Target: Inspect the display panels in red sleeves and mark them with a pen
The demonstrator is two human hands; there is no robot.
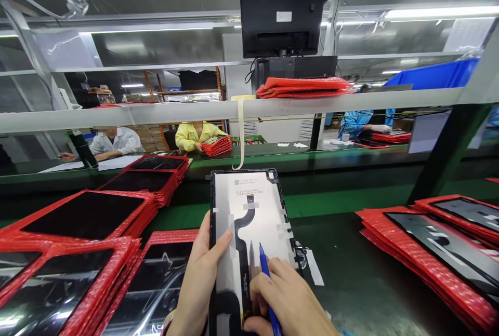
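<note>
The left hand (200,268) gripped the near end of the display panel (267,222) by its left edge, thumb flat on the pale back. The right hand (288,294) pinched a blue pen (268,285) over that face; whether the tip touched could not be told. The panel, at the dial's centre, tilted up toward 12 o'clock, its lower end out of sight.

It looked light, stiff and brittle, its smooth back perhaps slippery. The black frame seemed the safest hold, clear of the dark ribbon cable (242,253) and tape tabs.

A white strip (315,267) lay just beside its right edge. Red padded sleeves (120,253) bearing screens crowded 8 to 10 o'clock, limiting leftward room; another red stack (421,260) stood well apart at 3, with dark bench (346,253) between giving more space.

Beyond, at 12, a tape end (240,136) hung from the white rail (175,115), above the panel's far edge; a monitor (280,24) stood higher. Farthest, co-workers sat at 10, 11 and nearly 2.
</note>
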